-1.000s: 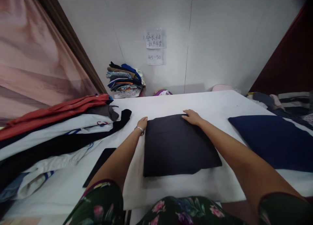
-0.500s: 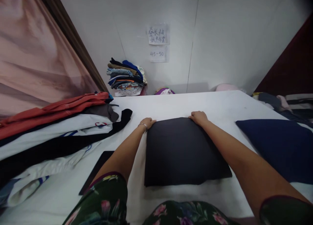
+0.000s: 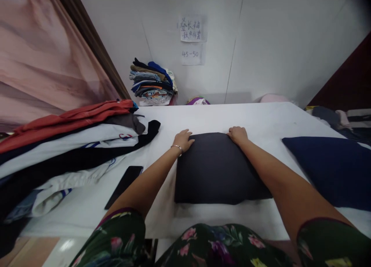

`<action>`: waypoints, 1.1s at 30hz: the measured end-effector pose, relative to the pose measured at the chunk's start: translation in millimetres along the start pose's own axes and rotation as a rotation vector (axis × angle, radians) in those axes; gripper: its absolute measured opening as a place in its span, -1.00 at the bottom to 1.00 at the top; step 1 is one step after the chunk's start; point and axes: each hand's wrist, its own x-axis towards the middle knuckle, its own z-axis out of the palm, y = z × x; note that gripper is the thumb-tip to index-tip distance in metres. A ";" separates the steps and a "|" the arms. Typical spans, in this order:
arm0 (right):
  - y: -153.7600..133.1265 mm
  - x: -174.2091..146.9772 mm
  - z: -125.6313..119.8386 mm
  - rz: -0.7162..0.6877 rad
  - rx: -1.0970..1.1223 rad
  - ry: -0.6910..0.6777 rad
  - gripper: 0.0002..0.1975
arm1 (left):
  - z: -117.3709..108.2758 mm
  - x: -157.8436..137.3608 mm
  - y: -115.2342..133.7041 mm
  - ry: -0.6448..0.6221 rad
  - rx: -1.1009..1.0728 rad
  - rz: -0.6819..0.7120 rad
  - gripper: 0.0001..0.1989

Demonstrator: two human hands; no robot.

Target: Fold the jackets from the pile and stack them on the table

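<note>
A dark grey-black folded garment lies flat in front of me on the white-covered table. At its far left corner rests my left hand, fingers apart, with the thumb lying on the cloth. My right hand is at the far right corner, its fingers curled closed on the edge; the fingertips are partly hidden. A bracelet circles my left wrist. Left of my left forearm lies a flat black phone-like slab.
Unfolded clothes pile up at left, with a red garment on top. On the right lies a navy folded garment. A stack of folded clothes stands by the back wall. More clothes are at far right.
My left hand has loosened from the corner and its fingers have spread onto the garment. The right hand keeps its place at the other corner. The view has tilted slightly down.
</note>
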 end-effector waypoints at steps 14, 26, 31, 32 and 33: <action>-25.9 -66.6 -8.0 -0.437 0.315 -0.016 -0.52 | 22.9 -10.0 4.5 -0.140 -0.101 0.047 -0.41; 57.7 -201.0 14.0 0.019 0.979 0.121 -0.56 | 13.3 -87.3 -4.9 0.148 -0.426 0.084 -0.52; 51.0 -274.4 25.1 -0.206 0.907 0.342 -0.43 | 23.1 -180.9 -12.1 0.208 -0.461 0.418 -0.51; 46.9 -282.2 27.5 -0.272 0.830 0.358 -0.39 | 25.7 -193.9 -12.9 0.204 -0.425 0.481 -0.49; 42.7 -287.0 29.4 -0.322 0.746 0.369 -0.37 | 28.4 -203.7 -13.3 0.203 -0.384 0.530 -0.47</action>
